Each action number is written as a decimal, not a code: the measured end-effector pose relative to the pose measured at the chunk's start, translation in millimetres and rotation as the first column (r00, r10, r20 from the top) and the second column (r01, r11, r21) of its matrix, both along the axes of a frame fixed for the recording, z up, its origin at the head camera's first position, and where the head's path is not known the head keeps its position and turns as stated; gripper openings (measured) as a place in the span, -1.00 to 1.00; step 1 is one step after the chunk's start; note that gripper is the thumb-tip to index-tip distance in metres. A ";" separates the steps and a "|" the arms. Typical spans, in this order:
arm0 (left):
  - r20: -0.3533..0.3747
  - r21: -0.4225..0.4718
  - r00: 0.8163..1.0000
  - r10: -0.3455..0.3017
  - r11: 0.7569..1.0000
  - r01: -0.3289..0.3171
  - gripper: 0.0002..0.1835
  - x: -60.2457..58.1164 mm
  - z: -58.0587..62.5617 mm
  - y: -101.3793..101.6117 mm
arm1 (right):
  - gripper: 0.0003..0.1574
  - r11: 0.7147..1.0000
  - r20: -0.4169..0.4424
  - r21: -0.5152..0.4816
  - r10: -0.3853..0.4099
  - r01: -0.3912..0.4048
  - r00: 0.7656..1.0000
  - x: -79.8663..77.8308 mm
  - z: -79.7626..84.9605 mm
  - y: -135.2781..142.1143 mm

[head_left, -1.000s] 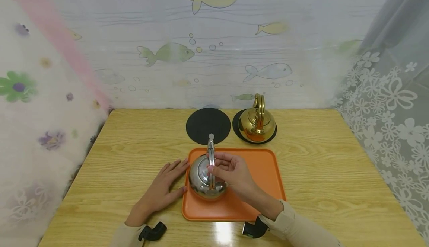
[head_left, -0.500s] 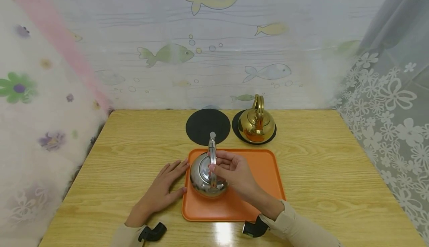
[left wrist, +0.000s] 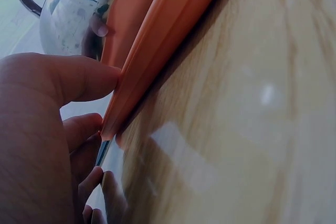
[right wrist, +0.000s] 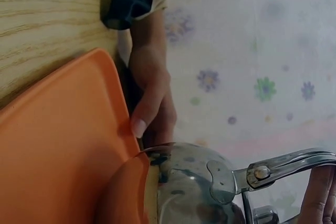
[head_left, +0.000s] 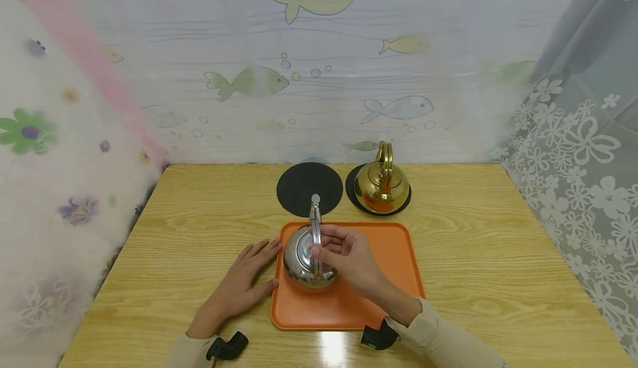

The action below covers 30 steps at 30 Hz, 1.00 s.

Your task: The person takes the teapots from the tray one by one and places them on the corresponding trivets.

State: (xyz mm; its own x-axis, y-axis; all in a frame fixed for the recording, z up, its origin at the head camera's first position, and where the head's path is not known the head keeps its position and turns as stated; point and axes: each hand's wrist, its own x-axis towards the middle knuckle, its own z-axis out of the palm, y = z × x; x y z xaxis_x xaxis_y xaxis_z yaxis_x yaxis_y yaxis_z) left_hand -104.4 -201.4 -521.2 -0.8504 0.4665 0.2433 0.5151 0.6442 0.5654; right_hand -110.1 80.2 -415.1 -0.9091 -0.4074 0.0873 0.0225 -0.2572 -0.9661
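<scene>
A shiny silver kettle (head_left: 297, 268) is at the left part of the orange tray (head_left: 369, 312); whether its base touches the tray is hard to tell. My right hand (head_left: 355, 260) holds the kettle's upright handle (right wrist: 291, 165), with fingers and thumb around it. The spout points away from me. In the head view its tip overlaps the near edge of a round black mat (head_left: 309, 182). My left hand (head_left: 244, 282) lies at the tray's left side, fingers extended. In the left wrist view its thumb (left wrist: 92, 77) and fingertips touch the tray rim (left wrist: 149, 51).
A gold kettle (head_left: 376, 190) stands on a second round black mat (head_left: 351, 182), at the back right beyond the tray. The wooden table (head_left: 488, 268) reaches back to a curtain (head_left: 239, 35) printed with fish. Lace cloth (head_left: 593, 190) hangs at the right side.
The silver kettle has shifted slightly away from me and a touch to the right, with my right hand on its handle. My left hand has stayed at the tray's edge.
</scene>
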 end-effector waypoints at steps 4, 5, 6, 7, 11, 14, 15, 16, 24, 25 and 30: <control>0.007 -0.011 1.000 0.003 1.000 -0.003 -0.26 0.4 0.1 -0.1 | -0.37 1.000 0.006 -0.009 0.005 -0.005 1.000 -0.7 -0.3 -0.3; 0.004 -0.006 1.000 0.003 1.000 -0.003 -0.26 0.6 0.3 0.1 | -0.37 1.000 0.007 -0.009 0.004 -0.004 1.000 -1.0 -0.3 -0.7; 0.000 0.000 1.000 0.003 1.000 -0.003 -0.26 0.8 0.5 0.1 | -0.38 1.000 0.006 -0.009 0.003 -0.003 1.000 -1.3 -0.4 -1.0; -0.004 0.007 1.000 0.002 1.000 -0.002 -0.26 1.0 0.7 0.2 | -0.38 1.000 0.005 -0.008 0.003 -0.003 1.000 -1.6 -0.4 -1.3; -0.012 0.025 1.000 -0.001 1.000 0.001 -0.26 1.5 1.3 0.7 | -0.40 1.000 -0.011 -0.005 0.000 0.000 1.000 -2.9 -0.6 -2.7; -0.010 0.021 1.000 -0.003 1.000 0.003 -0.26 1.7 1.3 0.8 | -0.40 1.000 -0.015 -0.008 -0.001 0.001 1.000 -3.5 -0.6 -3.3; -0.009 0.019 1.000 -0.003 1.000 0.003 -0.26 1.8 1.2 0.7 | -0.40 1.000 -0.016 -0.009 -0.002 0.002 1.000 -3.7 -0.7 -3.3; -0.008 0.018 1.000 -0.003 1.000 0.003 -0.26 1.8 1.1 0.7 | -0.40 1.000 -0.017 -0.009 -0.003 0.003 1.000 -3.9 -0.8 -3.5; -0.010 0.012 1.000 0.002 1.000 -0.001 -0.26 1.7 1.2 0.3 | -0.37 1.000 -0.025 0.000 -0.025 0.025 0.999 -6.7 -1.3 -4.6; -0.011 0.011 1.000 0.003 1.000 -0.003 -0.26 1.8 1.3 0.4 | -0.37 1.000 -0.029 0.002 -0.029 0.029 0.999 -7.2 -1.3 -4.7; -0.009 0.012 1.000 0.006 1.000 -0.006 -0.27 1.7 1.5 0.4 | -0.39 0.999 -0.047 0.020 -0.044 0.045 0.998 -10.6 -1.3 -6.2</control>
